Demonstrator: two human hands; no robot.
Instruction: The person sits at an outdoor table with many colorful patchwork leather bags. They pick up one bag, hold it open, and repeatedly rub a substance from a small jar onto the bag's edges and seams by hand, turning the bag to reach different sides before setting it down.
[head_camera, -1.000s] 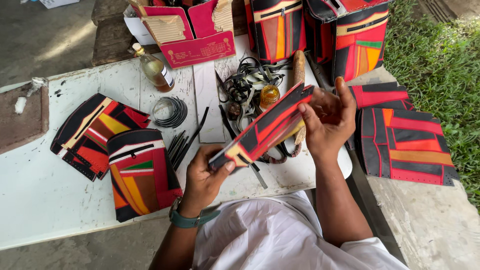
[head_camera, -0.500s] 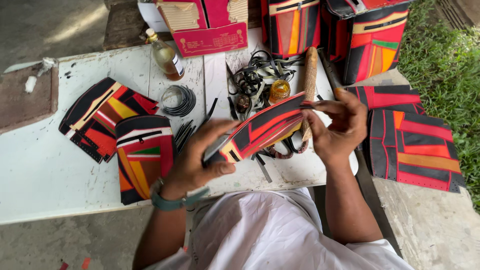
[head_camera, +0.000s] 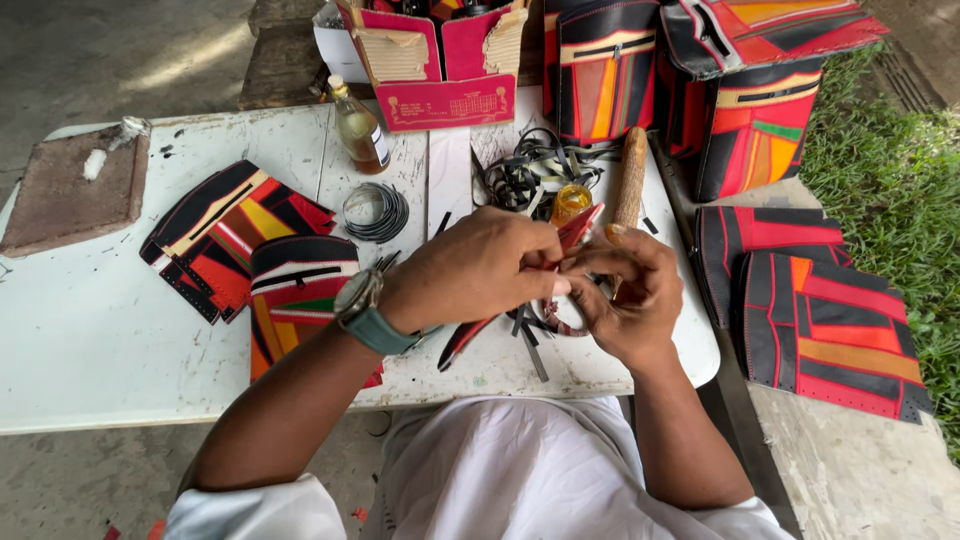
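Left hand (head_camera: 480, 270) and right hand (head_camera: 628, 295) meet over near table edge, both pinching one red-and-black stitched leather panel (head_camera: 575, 230), held edge-on above white table (head_camera: 90, 340). Left of hands: two patchwork leather pieces (head_camera: 235, 235). Far: one glass bottle (head_camera: 361, 130), one red cardboard box (head_camera: 440, 60), one wire coil (head_camera: 375, 212).

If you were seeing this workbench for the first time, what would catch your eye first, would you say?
Both hands meet at the centre: the left hand and right hand pinch a red-and-black patchwork leather panel above the white table. Matching striped panels fan out at left, with finished bags standing along the far edge.
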